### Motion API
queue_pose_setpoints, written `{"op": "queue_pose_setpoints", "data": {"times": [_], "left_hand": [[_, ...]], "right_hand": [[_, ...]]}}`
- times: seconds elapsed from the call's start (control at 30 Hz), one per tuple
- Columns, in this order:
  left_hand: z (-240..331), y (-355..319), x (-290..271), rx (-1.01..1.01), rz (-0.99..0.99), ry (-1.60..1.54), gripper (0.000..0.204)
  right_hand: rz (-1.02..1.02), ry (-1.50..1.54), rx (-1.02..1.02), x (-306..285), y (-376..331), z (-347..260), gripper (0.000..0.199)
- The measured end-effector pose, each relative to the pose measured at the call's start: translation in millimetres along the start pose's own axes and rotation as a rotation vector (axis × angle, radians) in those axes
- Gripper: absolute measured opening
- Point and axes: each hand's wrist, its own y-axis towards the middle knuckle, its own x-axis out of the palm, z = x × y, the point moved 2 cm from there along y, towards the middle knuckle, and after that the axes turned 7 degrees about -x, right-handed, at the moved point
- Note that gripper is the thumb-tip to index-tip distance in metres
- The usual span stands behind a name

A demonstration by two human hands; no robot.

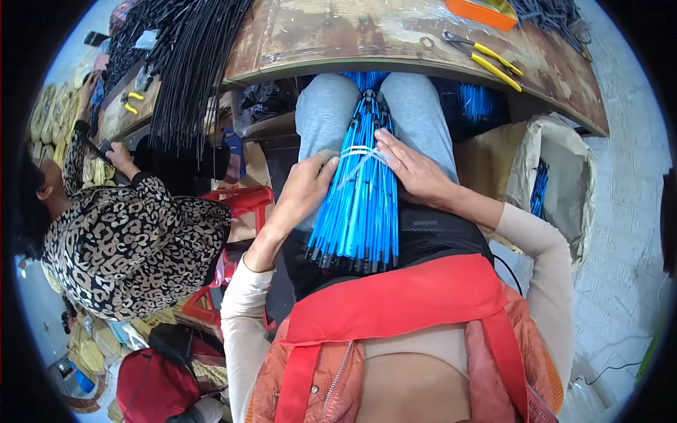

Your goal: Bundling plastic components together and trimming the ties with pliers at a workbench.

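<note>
A thick bundle of blue rods with black tips lies lengthwise on my lap, between my knees. A white plastic tie wraps around its middle. My left hand presses against the bundle's left side and pinches the tie's end. My right hand lies flat on the bundle's right side, fingertips on the tie.
A worn wooden workbench stands ahead, with yellow-handled pliers, an orange tray and black rods. A sack holding more blue rods is at my right. A person in a spotted top works at my left.
</note>
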Motion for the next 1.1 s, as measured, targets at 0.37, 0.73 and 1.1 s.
{"op": "queue_pose_setpoints", "data": {"times": [0.37, 0.73, 1.1], "left_hand": [[-40, -18, -13, -0.386, 0.047, -0.687, 0.038], [-80, 8, 30, -0.523, -0.496, -1.089, 0.061], [-17, 60, 45, -0.264, -0.771, -0.584, 0.077]], "right_hand": [[-0.111, -0.294, -0.529, 4, 70, 23, 0.067], [-0.122, 0.117, -0.239, -8, 36, 14, 0.103], [-0.667, 0.321, -0.153, -32, 48, 57, 0.103]]}}
